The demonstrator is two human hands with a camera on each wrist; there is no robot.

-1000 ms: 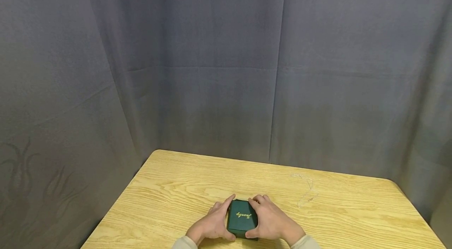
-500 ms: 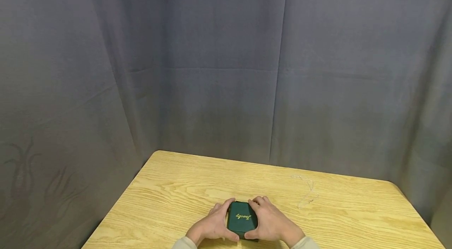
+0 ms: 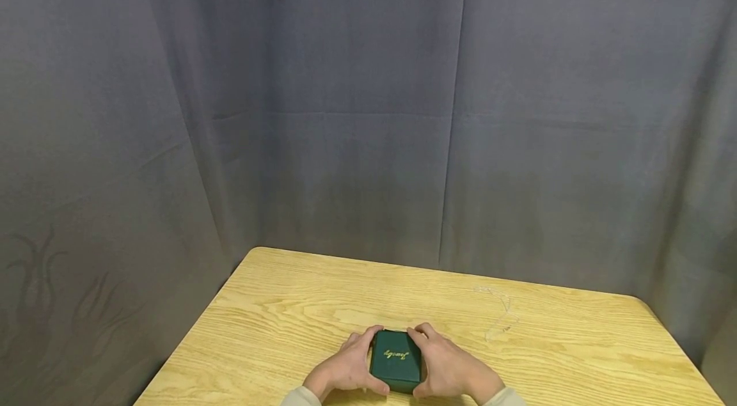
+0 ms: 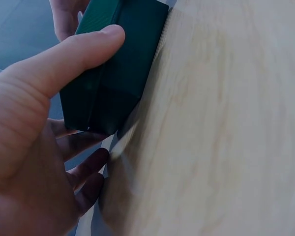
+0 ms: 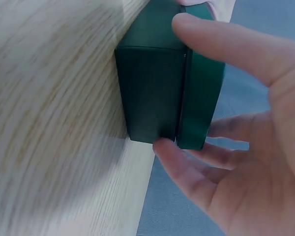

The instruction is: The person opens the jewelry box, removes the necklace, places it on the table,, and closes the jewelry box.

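Observation:
A dark green jewelry box (image 3: 396, 358) with gold lettering on its lid sits on the wooden table, and a thin seam between lid and base shows in both wrist views. Along its left side my left hand (image 3: 348, 364) holds it, with the thumb on the near face and the fingers at the far edge. From the right, my right hand (image 3: 446, 364) grips it the same way. The right wrist view shows that thumb (image 5: 226, 42) at the seam and the index finger (image 5: 179, 167) at the opposite end. The lid is down.
A thin, pale necklace-like chain (image 3: 508, 311) lies on the wood-grain table (image 3: 311, 291), to the right of and beyond the box. Grey curtains (image 3: 357, 105) hang behind the table and at both sides.
My right hand has shifted slightly right, and its thumb has slid from the box's front toward its near right corner. More of the lid shows. The left hand has barely moved.

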